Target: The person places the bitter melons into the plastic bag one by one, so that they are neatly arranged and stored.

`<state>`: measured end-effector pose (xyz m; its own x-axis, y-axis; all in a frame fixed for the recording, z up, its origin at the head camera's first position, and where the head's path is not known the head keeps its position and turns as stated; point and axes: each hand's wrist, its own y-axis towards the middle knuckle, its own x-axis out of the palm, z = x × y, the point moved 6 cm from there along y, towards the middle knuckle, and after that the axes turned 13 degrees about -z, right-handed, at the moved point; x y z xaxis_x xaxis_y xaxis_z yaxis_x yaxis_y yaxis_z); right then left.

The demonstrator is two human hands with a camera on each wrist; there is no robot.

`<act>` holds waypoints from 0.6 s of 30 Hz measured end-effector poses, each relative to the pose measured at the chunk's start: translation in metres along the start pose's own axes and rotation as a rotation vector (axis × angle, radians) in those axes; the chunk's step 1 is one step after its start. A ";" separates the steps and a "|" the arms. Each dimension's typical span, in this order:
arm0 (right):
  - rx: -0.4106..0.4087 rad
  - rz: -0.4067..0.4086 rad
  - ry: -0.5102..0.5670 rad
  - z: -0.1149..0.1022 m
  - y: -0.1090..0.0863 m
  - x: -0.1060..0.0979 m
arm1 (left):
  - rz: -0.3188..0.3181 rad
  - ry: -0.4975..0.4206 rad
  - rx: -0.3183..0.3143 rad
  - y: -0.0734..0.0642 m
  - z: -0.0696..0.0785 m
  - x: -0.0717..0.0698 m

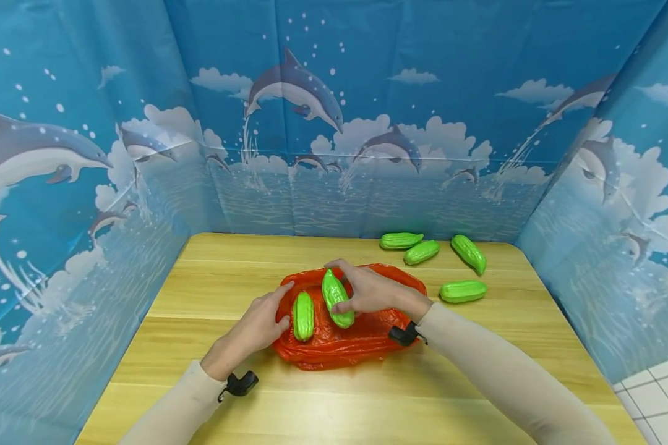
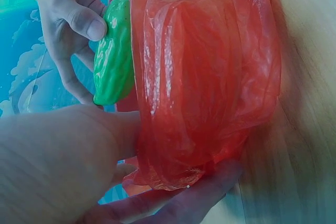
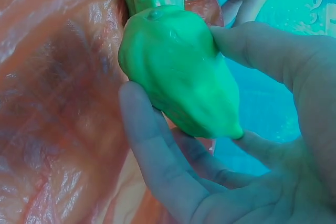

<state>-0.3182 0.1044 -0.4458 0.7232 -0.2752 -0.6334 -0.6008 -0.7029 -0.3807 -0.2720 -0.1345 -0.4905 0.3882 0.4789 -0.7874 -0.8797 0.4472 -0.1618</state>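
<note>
A red plastic bag (image 1: 362, 346) lies spread on the table with its mouth gaping upward. My right hand (image 1: 370, 289) holds a green toy bitter melon (image 1: 336, 298) over the bag, thumb on one side and fingers on the other, as the right wrist view also shows. A second bitter melon (image 1: 303, 316) lies inside the bag at its left end. At that end my left hand (image 1: 261, 318) grips the bag's rim. In the left wrist view its thumb goes in behind the red plastic (image 2: 194, 72) while the fingers curl underneath.
Several more bitter melons lie behind and right of the bag, one (image 1: 463, 291) close to its right end and another (image 1: 469, 253) farther back. The wooden table (image 1: 211, 272) ends at a blue dolphin-print curtain (image 1: 334, 204) at the back and sides.
</note>
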 end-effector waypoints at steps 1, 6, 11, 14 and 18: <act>-0.001 -0.004 0.004 0.000 0.001 0.000 | -0.001 -0.003 0.000 0.000 0.000 0.000; -0.006 -0.018 0.026 0.001 0.007 0.003 | -0.001 -0.010 -0.005 0.003 -0.001 0.002; 0.009 -0.039 0.059 0.003 0.010 0.008 | 0.000 -0.018 -0.007 0.003 0.000 0.003; 0.015 -0.050 0.072 0.004 0.012 0.011 | 0.000 -0.015 0.000 0.003 0.002 0.003; 0.032 -0.057 0.077 0.005 0.014 0.012 | 0.001 -0.003 0.008 0.003 0.003 0.002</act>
<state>-0.3192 0.0946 -0.4621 0.7798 -0.2863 -0.5568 -0.5678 -0.6981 -0.4362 -0.2725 -0.1301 -0.4911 0.3878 0.4815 -0.7860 -0.8780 0.4524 -0.1561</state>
